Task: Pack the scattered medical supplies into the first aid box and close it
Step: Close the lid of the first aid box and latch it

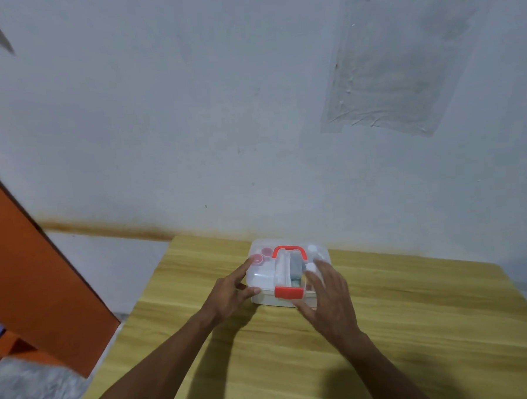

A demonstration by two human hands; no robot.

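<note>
A clear plastic first aid box (265,280) with a red handle (289,250) and a red front latch (289,292) stands on the wooden table (385,330), near the wall. Its lid is down. Through the lid I see pink-capped and white-capped bottles and a white tube inside. My left hand (230,295) touches the box's left front corner, thumb against the side and fingers spread over the lid. My right hand (328,296) rests with spread fingers on the right side of the lid, beside the latch. No loose supplies show on the table.
A pale wall stands right behind the table's far edge. An orange panel (31,272) leans at the left, over a grey floor (28,394). Bare tabletop lies to the right of the box and in front of it.
</note>
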